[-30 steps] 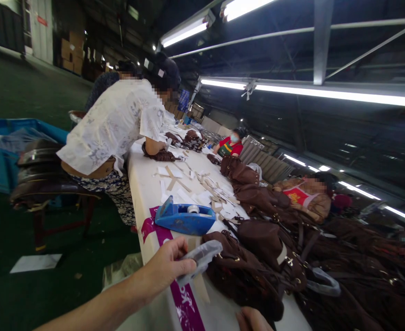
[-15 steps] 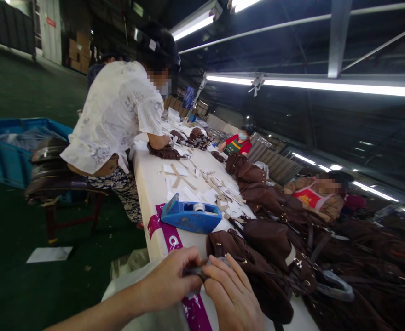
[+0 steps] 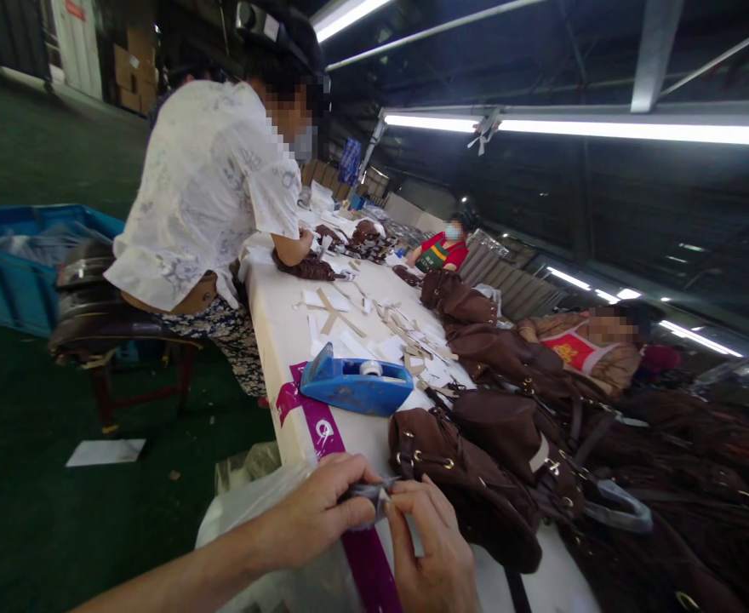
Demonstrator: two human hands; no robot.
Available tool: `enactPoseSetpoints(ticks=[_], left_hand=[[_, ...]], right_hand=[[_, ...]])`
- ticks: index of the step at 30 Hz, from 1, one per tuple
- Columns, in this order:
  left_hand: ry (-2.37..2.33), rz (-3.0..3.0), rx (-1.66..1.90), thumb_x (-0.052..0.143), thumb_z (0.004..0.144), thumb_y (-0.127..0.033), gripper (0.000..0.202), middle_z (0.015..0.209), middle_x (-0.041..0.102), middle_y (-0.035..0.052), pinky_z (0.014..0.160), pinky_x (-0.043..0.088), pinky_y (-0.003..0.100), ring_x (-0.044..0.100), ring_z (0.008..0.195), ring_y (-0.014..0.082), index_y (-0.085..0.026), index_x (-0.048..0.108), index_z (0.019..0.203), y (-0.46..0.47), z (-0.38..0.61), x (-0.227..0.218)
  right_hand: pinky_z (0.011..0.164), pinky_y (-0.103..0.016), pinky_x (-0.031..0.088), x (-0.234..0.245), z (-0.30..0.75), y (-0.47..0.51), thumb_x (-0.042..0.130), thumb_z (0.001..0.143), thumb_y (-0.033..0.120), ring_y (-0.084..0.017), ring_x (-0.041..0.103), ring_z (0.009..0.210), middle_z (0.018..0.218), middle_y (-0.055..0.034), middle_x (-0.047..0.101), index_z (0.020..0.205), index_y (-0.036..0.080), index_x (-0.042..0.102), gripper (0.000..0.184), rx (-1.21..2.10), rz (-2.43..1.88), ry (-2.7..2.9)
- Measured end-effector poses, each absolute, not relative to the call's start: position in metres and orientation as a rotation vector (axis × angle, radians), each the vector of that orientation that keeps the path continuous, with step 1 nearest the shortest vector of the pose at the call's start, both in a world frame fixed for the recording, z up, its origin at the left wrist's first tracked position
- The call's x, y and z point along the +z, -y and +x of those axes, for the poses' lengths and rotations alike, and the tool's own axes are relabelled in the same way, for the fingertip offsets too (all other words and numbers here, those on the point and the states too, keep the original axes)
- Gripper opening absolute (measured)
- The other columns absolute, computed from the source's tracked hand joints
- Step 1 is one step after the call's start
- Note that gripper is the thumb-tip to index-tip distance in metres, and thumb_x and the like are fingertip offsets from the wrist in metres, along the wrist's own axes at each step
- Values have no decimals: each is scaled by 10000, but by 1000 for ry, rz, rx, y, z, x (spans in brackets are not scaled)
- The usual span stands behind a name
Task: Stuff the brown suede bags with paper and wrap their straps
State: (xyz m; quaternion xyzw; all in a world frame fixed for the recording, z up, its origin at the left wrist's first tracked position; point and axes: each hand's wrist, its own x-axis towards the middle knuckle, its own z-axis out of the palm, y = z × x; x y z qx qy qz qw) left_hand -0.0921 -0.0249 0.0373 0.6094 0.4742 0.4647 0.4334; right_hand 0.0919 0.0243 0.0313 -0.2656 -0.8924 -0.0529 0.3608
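Over the near end of the table, my left hand pinches a short dark strap between thumb and fingers. A thin greyish-white wrap, which looks like film, shows at the strap's end. My right hand is closed at that same end, thumb and fingertips pinching it. Fingers cover much of the strap. Just beyond the hands is a blue tape dispenser. A brown drawstring bag with gold eyelets lies right of my hands. Under my left forearm is a clear plastic bag.
Purple tape runs along the white table. Paper and card scraps litter its middle. More brown bags line the right. A co-worker in a white shirt leans over the left side, by a stool and blue crate.
My right hand's fingers, laid fairly flat over the strap before, are now bent into a pinch at its end. The whitish wrap shows more clearly. The view has tilted down slightly.
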Motion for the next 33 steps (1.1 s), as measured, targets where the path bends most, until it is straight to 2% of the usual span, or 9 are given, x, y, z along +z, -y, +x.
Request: enactPoseSetpoints(ticks=[3,8,11,12,15,19,24,29,33], left_hand=[[-1255,1512,1219,609,769,-211,143,903,584,-3,815,343,264,506,916,186,-211,636,910,25,-88,32],[-1271,1565,1260,575,752,-153,122,865,585,7,803,349,272,511,884,188,-200,621,854,21,-88,26],[-1201,1534,1272,586,736,-167,141,892,589,15,812,362,274,510,898,194,-199,614,870,19,-94,28],[-1171,1516,1264,591,727,-171,146,894,587,13,814,366,271,507,903,195,-200,612,869,18,-96,29],[-1091,1478,1214,590,702,-169,119,852,562,-7,791,369,253,494,877,180,-202,594,817,19,-105,36],[-1071,1439,1176,586,679,-179,115,835,526,-25,748,359,237,471,830,162,-200,579,792,20,-114,53],[-996,1272,1191,560,659,-182,118,715,471,-52,660,325,233,405,685,123,-188,535,774,21,-116,61],[-1021,1229,1182,528,648,-169,174,692,441,-52,593,289,231,376,663,121,-192,506,819,21,-116,51],[-1116,1358,1169,508,676,-148,177,759,484,-40,644,326,231,412,734,137,-203,504,844,22,-118,52]], right_hand=[[871,-328,475,28,90,-23,508,898,142,-181,648,831,826,-11,674,823,245,560,137,-112,-682,2297],[776,-302,492,20,85,-22,524,902,165,-182,638,808,816,-24,664,794,236,557,133,-118,-678,2263],[737,-291,517,22,83,-24,561,891,212,-198,644,859,881,-52,669,841,226,567,52,-72,-740,2198],[748,-296,527,25,83,-25,572,885,226,-208,645,905,944,-74,673,902,216,582,21,-56,-755,2188],[801,-328,540,38,81,-29,608,865,247,-228,643,989,1081,-97,675,1062,214,612,200,-9,-691,2261],[839,-359,529,56,72,-31,626,857,235,-224,675,912,926,-38,728,937,252,652,86,140,-550,2256],[922,-337,491,62,61,-37,569,894,171,-178,677,901,922,-23,713,884,241,632,95,274,-497,2336],[1005,-371,426,52,57,-43,513,878,87,-162,679,898,887,-7,709,956,246,624,209,13,-370,2339],[949,-365,467,46,54,-42,495,876,84,-170,683,885,873,-18,716,987,240,629,234,-79,-361,2279]])
